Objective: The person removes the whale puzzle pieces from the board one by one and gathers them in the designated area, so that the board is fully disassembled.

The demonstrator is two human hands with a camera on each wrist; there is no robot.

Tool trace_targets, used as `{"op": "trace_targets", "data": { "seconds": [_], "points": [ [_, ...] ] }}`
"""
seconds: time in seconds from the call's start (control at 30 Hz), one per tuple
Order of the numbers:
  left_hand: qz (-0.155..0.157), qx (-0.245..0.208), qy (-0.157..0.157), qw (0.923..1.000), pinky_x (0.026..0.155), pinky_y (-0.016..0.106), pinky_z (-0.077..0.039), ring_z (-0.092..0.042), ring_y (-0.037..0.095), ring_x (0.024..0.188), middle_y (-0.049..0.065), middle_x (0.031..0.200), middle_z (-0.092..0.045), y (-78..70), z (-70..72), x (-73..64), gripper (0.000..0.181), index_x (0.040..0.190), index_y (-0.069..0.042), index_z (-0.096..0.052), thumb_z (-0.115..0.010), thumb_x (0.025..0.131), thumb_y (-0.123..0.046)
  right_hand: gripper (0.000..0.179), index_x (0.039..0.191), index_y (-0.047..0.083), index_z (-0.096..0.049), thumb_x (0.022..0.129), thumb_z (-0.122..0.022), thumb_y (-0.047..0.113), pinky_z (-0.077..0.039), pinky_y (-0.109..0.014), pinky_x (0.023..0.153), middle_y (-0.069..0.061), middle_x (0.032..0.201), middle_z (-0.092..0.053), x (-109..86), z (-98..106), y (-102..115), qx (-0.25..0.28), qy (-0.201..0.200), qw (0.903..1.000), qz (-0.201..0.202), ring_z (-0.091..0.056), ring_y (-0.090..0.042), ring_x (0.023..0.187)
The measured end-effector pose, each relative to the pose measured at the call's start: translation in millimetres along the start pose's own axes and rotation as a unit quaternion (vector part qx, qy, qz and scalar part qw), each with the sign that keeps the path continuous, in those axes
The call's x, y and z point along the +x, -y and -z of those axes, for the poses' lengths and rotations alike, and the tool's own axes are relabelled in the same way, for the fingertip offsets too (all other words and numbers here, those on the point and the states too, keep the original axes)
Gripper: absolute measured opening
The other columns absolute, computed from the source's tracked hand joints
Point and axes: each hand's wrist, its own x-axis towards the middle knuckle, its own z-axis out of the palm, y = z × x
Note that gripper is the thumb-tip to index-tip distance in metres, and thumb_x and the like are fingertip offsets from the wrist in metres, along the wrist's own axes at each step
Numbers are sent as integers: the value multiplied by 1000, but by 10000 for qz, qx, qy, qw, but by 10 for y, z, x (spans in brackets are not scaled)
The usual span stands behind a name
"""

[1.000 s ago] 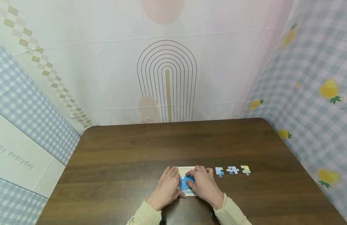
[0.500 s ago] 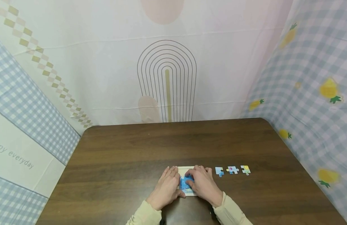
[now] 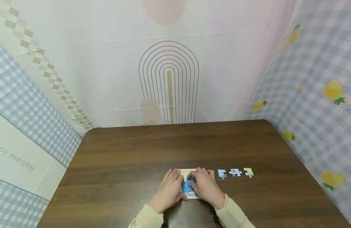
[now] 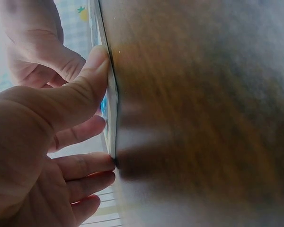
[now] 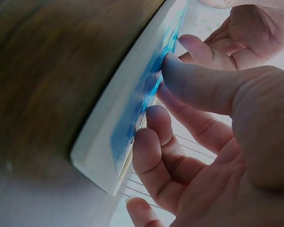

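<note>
A small jigsaw board (image 3: 185,171) with a pale frame lies near the table's front edge, blue picture pieces (image 3: 187,186) set inside it. My left hand (image 3: 170,190) holds the board along its left side, thumb at the near edge and fingers toward the far corner. From the right, my right hand (image 3: 207,184) reaches over the board with bent fingers. In the right wrist view, its thumb and index finger pinch at a blue puzzle piece (image 5: 154,78); the piece's outline is mostly hidden. The board's right side is covered by this hand.
Three loose puzzle pieces lie in a row right of the board: a light blue one (image 3: 222,173), one with a pink swirl (image 3: 235,172) and a yellow-patterned one (image 3: 248,172). The brown table (image 3: 129,152) meets a hanging cloth (image 3: 112,79) behind it.
</note>
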Motion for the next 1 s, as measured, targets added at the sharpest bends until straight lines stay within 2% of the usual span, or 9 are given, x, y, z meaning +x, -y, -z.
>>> {"op": "trace_targets", "data": {
  "seconds": [0.27,0.47,0.67,0.83,1.0],
  "points": [
    [-117,-15,-164,9998,110,48,-34,-50,31,126,12,122,-58,17,-17,4,43,86,-13,-59,-81,72,-47,13,95,16,-71,84,-76,20,-32,-55,86,8,79,-53,-5,4,5,37,7,10000,80,-48,-14,80],
    [-115,23,-168,9998,110,47,-35,-50,32,126,15,127,-58,21,-23,2,42,83,-13,-60,-82,71,-46,14,99,14,-73,84,-74,15,-33,-51,82,8,82,-55,-9,-12,24,-56,6,9997,247,-50,-12,79],
    [-155,36,-260,9995,109,47,-36,-51,30,124,11,120,-58,21,-18,-2,42,82,-13,-60,-83,69,-46,10,94,18,-72,85,-73,14,-33,-49,81,9,82,-55,-11,-27,20,-32,47,9994,330,-50,-11,79],
    [-172,63,-260,9995,109,47,-36,-51,30,124,12,122,-59,22,-14,-2,42,84,-13,-61,-82,70,-47,17,100,18,-70,84,-75,22,-35,-53,82,5,90,-58,-29,-41,29,-215,54,9983,548,-53,-16,85],
    [-181,81,-273,9994,109,47,-35,-51,31,125,14,126,-59,28,-15,1,42,83,-13,-61,-81,71,-47,22,102,19,-68,83,-76,27,-35,-51,81,4,91,-58,-24,-49,38,-311,60,9983,499,-53,-16,85]
  ]
}}
